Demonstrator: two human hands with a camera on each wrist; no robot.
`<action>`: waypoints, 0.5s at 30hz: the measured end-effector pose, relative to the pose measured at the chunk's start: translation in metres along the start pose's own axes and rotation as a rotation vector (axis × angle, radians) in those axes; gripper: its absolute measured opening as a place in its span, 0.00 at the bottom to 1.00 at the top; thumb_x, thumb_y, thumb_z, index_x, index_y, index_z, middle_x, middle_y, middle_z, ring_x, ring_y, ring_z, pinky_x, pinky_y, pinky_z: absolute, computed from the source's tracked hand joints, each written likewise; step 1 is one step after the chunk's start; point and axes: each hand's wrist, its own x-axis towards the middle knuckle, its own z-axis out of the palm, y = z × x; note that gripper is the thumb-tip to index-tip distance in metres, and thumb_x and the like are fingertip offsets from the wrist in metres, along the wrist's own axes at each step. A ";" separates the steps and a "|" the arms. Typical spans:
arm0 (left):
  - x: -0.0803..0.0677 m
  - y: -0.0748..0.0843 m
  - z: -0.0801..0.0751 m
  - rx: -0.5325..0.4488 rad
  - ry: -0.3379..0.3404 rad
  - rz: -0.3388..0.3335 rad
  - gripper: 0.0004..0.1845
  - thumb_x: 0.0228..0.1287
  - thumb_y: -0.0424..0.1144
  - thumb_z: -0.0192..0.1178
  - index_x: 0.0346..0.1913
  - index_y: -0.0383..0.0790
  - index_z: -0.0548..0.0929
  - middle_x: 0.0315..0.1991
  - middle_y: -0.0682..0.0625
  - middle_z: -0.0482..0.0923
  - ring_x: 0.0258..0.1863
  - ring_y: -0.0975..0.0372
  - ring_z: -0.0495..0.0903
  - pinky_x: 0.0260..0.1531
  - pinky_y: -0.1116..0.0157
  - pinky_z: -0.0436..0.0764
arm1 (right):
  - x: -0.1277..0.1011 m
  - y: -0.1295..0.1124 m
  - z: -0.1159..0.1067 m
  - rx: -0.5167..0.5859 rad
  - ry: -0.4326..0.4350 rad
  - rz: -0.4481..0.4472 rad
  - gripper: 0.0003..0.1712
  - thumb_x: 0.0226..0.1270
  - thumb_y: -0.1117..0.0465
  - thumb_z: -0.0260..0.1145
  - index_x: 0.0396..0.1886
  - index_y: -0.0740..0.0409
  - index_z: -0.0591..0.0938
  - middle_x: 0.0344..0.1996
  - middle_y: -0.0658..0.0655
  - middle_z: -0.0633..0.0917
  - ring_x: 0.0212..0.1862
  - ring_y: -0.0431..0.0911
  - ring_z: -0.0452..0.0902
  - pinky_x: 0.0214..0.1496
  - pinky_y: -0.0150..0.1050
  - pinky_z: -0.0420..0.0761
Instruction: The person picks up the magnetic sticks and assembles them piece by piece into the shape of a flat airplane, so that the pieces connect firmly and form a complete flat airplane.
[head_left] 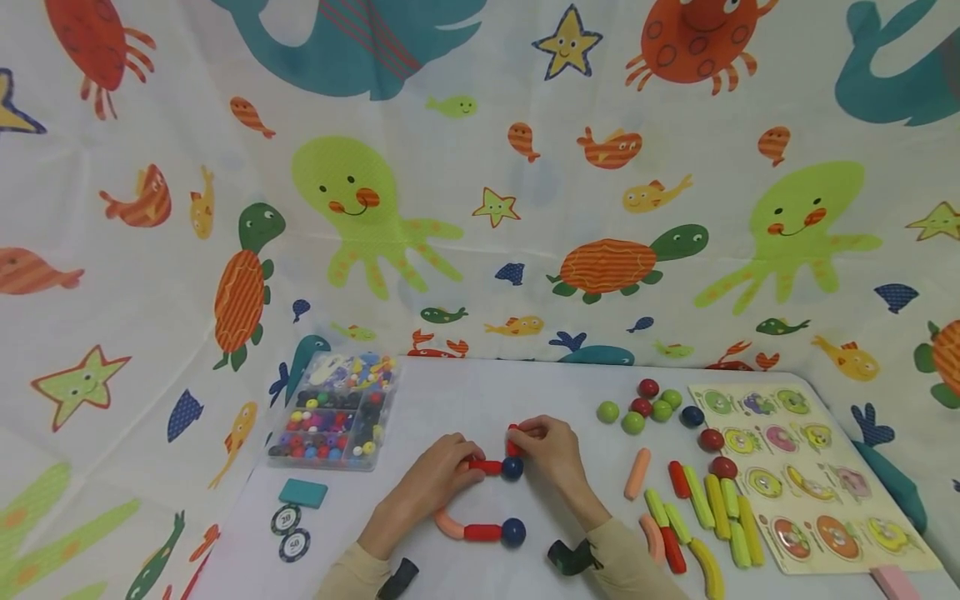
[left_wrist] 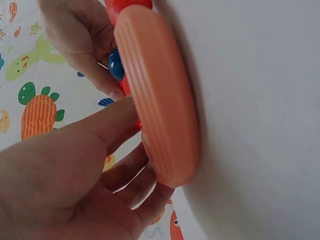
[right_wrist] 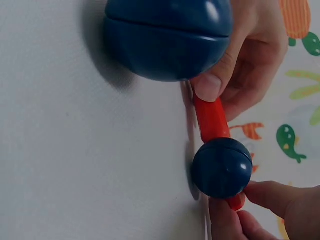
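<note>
In the head view my left hand (head_left: pixel 438 475) pinches a red magnetic stick (head_left: pixel 487 467) whose right end meets a dark blue ball (head_left: pixel 512 469). With thumb and fingertips, my right hand (head_left: pixel 553 452) holds a second red stick (head_left: pixel 513 442), which stands against the ball's far side. The right wrist view shows this ball (right_wrist: pixel 222 168) between both sticks, touching each. Nearer the person lies a joined chain: a curved orange piece (head_left: pixel 448 525), a red stick (head_left: pixel 482 532) and another blue ball (head_left: pixel 513 533). The left wrist view has the curved piece (left_wrist: pixel 159 100) large, partly covering the left fingers.
A compartment box (head_left: pixel 330 417) of beads stands at left, with a teal block (head_left: pixel 303 493) and two round chips (head_left: pixel 294 545) nearer. To the right lie green and red balls (head_left: pixel 633 422), several coloured sticks (head_left: pixel 698 496) and a picture board (head_left: pixel 817 483). Printed cloth hangs behind.
</note>
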 end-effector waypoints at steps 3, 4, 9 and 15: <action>0.000 0.001 -0.001 -0.009 -0.013 0.002 0.12 0.64 0.43 0.71 0.48 0.44 0.87 0.36 0.54 0.79 0.36 0.68 0.71 0.38 0.71 0.77 | -0.002 0.000 0.000 -0.004 -0.003 -0.005 0.14 0.64 0.53 0.75 0.41 0.58 0.87 0.29 0.53 0.86 0.31 0.44 0.79 0.39 0.36 0.82; 0.000 0.001 -0.001 -0.010 -0.018 0.001 0.12 0.63 0.43 0.71 0.48 0.44 0.87 0.36 0.55 0.78 0.36 0.68 0.71 0.38 0.71 0.77 | -0.002 0.001 -0.001 -0.004 -0.005 -0.004 0.14 0.64 0.53 0.75 0.41 0.58 0.87 0.29 0.53 0.86 0.31 0.44 0.79 0.39 0.36 0.82; 0.000 0.001 -0.002 -0.017 -0.039 -0.008 0.12 0.63 0.44 0.71 0.48 0.45 0.87 0.35 0.55 0.78 0.36 0.67 0.71 0.37 0.72 0.75 | -0.003 0.003 -0.001 -0.009 -0.022 -0.004 0.15 0.63 0.53 0.75 0.42 0.59 0.86 0.29 0.53 0.86 0.30 0.43 0.80 0.40 0.36 0.83; 0.000 0.000 -0.002 -0.027 -0.050 -0.016 0.12 0.63 0.44 0.72 0.47 0.45 0.87 0.35 0.55 0.78 0.35 0.68 0.70 0.36 0.72 0.75 | -0.004 0.004 -0.006 -0.025 -0.032 -0.008 0.15 0.65 0.53 0.74 0.44 0.58 0.86 0.30 0.53 0.86 0.31 0.43 0.80 0.41 0.36 0.83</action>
